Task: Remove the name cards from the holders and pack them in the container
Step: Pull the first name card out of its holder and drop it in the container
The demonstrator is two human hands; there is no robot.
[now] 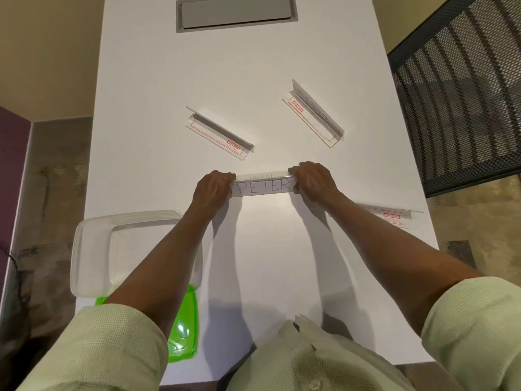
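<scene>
A clear acrylic holder with a white name card reading PETER (pixel 263 186) sits at the middle of the white table (pixel 239 66). My left hand (pixel 212 189) grips its left end and my right hand (pixel 313 183) grips its right end. The clear plastic container (pixel 93 249) stands at the table's near left edge, partly under my left forearm, with nothing visible inside. Another holder (pixel 314 114) with a card in it lies at the back right. A holder (pixel 220 134) at the back left looks to have no card.
A green lid (pixel 184 328) lies beside the container, near the front edge. A further clear holder (pixel 392 217) lies at the right edge behind my right forearm. A grey cable hatch (pixel 236 12) is set into the far end. A black mesh chair (pixel 462 94) stands to the right.
</scene>
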